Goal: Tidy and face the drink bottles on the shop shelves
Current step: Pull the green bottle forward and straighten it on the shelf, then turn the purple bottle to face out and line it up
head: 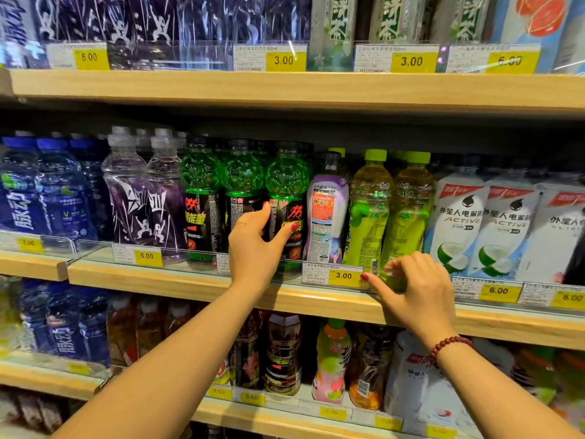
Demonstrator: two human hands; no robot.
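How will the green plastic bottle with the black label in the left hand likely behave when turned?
Seemingly full, the green plastic bottle looks heavy for its size. Tall and narrow, it may tip against neighbours. Its dimpled shoulder and the left hand's wrap-round grip should limit slipping.

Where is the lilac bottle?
Head view, middle shelf, near centre: the lilac bottle stands between the green bottle in the left hand and a yellow tea bottle.
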